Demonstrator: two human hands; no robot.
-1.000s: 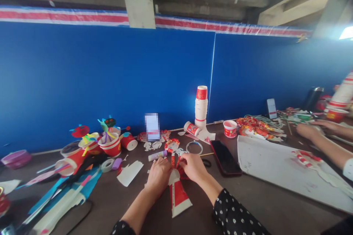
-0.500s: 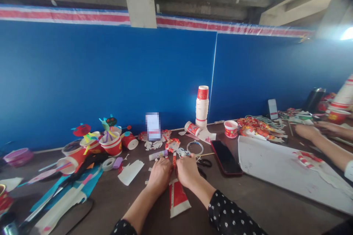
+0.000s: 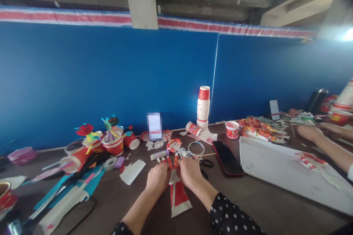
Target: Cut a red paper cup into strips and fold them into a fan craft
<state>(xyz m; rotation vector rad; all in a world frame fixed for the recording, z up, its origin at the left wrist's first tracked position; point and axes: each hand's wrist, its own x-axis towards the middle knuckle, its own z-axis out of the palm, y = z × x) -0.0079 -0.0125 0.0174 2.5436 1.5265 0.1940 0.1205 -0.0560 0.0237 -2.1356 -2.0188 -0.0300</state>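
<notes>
Low over the table's front, my left hand and my right hand sit side by side, both closed on a red-and-white paper cutout. Its wide end points toward me, and several narrow red strips stick up past my fingertips. My fingers hide part of its middle. Just beyond the hands lie a glue stick and a red patterned paper ring. Scissors with black handles are partly hidden behind my right hand, near a roll of clear tape and a thin wooden stick.
A phone and a white board lie to the right; a co-worker's hands are beyond. Stacked paper cups stand at the blue partition. Decorated cups and a white paper scrap are left.
The fingers have shifted slightly on the paper cutout; more of its upright strips and its pale middle now show between my hands. The view has moved a little.
</notes>
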